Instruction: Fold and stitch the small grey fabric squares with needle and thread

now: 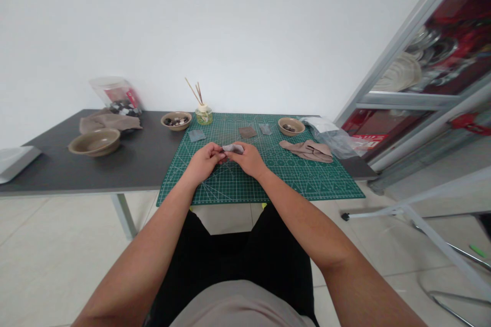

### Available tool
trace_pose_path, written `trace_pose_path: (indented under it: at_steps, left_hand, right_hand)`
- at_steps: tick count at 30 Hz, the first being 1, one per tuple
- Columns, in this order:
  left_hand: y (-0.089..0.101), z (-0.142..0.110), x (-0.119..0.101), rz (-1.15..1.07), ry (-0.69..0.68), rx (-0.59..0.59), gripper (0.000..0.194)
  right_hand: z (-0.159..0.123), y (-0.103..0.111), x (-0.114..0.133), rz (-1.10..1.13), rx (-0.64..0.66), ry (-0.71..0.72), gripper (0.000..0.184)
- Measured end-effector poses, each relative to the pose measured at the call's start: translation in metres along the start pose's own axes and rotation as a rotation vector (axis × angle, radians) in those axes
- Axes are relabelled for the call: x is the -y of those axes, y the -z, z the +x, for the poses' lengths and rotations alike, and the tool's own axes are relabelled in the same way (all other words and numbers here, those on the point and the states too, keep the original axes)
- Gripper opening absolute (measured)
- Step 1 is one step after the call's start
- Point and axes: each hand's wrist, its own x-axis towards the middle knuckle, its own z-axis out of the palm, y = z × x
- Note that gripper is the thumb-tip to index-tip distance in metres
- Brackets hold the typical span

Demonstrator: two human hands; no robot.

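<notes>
Above the green cutting mat (215,189), both hands meet and pinch a small folded grey sheet (233,148); whether it is cloth or sandpaper I cannot tell. My left hand (205,163) has its fingers closed at the sheet's left end. My right hand (249,159) is closed around its right side. Anything wrapped inside is hidden. Just beyond the hands lie a grey square piece (197,135), a brown square piece (247,132) and a smaller grey piece (265,129), all flat on the mat.
A bowl of dark and pale stones (176,121) and a reed diffuser (204,114) stand at the back. To the right are another bowl (291,126), a brown cloth (309,150) and a plastic bag (333,135). An empty-looking bowl (95,143), a cloth (109,121) and a clear tub (115,96) are left.
</notes>
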Motion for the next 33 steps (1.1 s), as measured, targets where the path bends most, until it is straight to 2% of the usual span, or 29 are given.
trace_pose_path:
  at_steps: [7, 14, 26, 33]
  left_hand:
    - [0.0031, -0.0026, -0.0026, 0.194, -0.013, -0.042, 0.014]
    - [0.0015, -0.0042, -0.0071, 0.227, -0.003, -0.073, 0.016]
    - [0.0015, -0.0058, -0.0089, 0.231, -0.006, -0.051, 0.016]
    - [0.0013, -0.0055, -0.0082, 0.188, -0.004, -0.05, 0.015]
  right_hand:
    - [0.0004, -0.0001, -0.001, 0.009, -0.027, 0.002, 0.022]
    - [0.0013, -0.0025, -0.003, -0.007, -0.061, 0.017, 0.018]
    - [-0.0002, 0.0007, -0.0021, 0.049, 0.012, 0.011, 0.024]
    - [-0.0017, 0.0009, 0.0013, 0.037, -0.027, 0.024, 0.023]
